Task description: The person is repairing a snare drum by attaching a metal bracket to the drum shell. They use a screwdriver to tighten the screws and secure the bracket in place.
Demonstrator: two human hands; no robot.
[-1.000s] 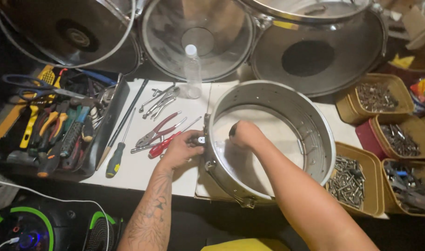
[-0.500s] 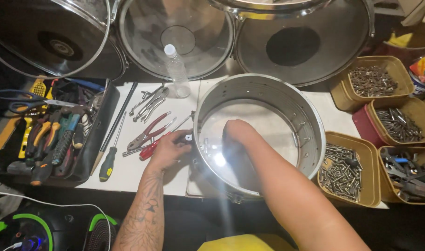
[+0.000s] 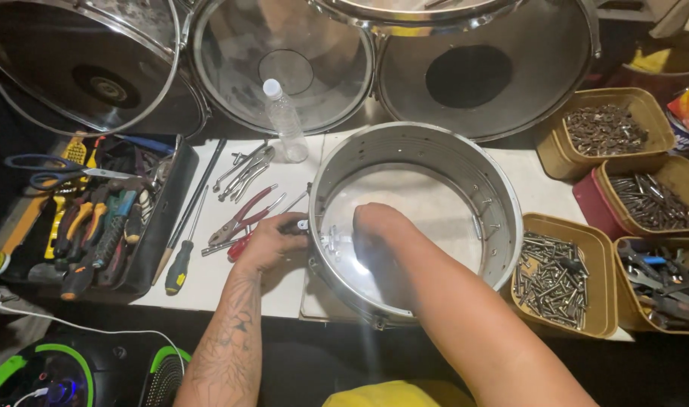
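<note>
A shiny metal drum shell [image 3: 502, 196] lies flat on white paper before me. My right hand [image 3: 374, 226] reaches down inside the shell, fingers closed against its near-left inner wall by small fittings; what it grips is hidden. My left hand [image 3: 265, 243] is outside the shell at the same spot, closed around a small dark-handled tool [image 3: 293, 225] pressed against the outer wall. Red-handled pliers [image 3: 242, 216] lie just left of that hand.
A black tray of hand tools [image 3: 96, 226] and scissors [image 3: 50, 169] sits left. A plastic bottle [image 3: 285, 120] stands behind the shell. Several tan bins of screws [image 3: 555, 275] line the right. Large drums [image 3: 284, 60] stand at the back. A screwdriver [image 3: 180, 267] lies on the paper.
The view has shifted slightly, so the shell sits more central. Both hands stay at the shell's near-left wall with little movement.
</note>
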